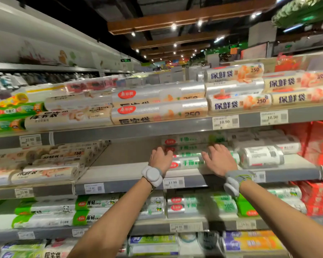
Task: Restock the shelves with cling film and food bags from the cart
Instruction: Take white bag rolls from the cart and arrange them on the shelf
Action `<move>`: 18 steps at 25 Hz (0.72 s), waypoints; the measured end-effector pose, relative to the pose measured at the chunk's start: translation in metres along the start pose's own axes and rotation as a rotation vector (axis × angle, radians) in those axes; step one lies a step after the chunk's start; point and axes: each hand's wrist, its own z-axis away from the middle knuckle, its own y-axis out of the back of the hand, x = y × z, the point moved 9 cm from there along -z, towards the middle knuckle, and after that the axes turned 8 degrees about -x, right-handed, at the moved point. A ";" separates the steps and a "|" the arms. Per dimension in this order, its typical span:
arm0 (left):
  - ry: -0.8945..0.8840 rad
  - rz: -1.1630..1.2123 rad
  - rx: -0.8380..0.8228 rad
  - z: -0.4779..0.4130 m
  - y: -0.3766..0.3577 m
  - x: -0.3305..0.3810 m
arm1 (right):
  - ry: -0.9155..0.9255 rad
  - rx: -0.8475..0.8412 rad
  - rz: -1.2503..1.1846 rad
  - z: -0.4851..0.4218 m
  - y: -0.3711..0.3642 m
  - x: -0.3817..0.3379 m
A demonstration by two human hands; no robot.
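food bag rolls [189, 162] beside bare shelf [123, 159] room; left hand [161, 158] curls round their end, right hand [219, 160] presses flat.

Blurred past reading: labels on far-left rolls [7, 116] and bottom price tags [186, 227]. Cut off by right edge: red boxes [321, 142]. Cut off below: bottom rolls [153, 246]. Hidden behind its knuckles: fingertips of left hand [160, 159], grip unclear.
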 end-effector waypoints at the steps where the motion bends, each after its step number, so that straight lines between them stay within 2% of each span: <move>1: -0.018 -0.040 -0.025 0.001 0.000 -0.001 | 0.000 0.024 -0.012 0.007 0.002 -0.004; 4: -0.136 -0.110 -0.125 0.014 -0.010 -0.001 | -0.018 0.073 -0.021 0.038 0.000 -0.018; 6: -0.226 -0.182 -0.146 0.020 -0.013 -0.003 | -0.081 0.048 -0.038 0.057 -0.005 -0.029; 8: -0.268 -0.205 -0.150 0.023 -0.016 -0.004 | -0.090 -0.002 -0.022 0.067 -0.010 -0.032; 14: -0.342 -0.256 -0.363 0.023 -0.016 -0.015 | -0.171 -0.018 -0.053 0.081 0.003 -0.049; 16: -0.344 -0.250 -0.346 0.021 -0.014 -0.016 | -0.178 -0.030 -0.083 0.090 0.007 -0.051; 18: -0.368 -0.207 -0.195 0.030 -0.005 -0.008 | -0.175 -0.047 -0.110 0.104 0.011 -0.049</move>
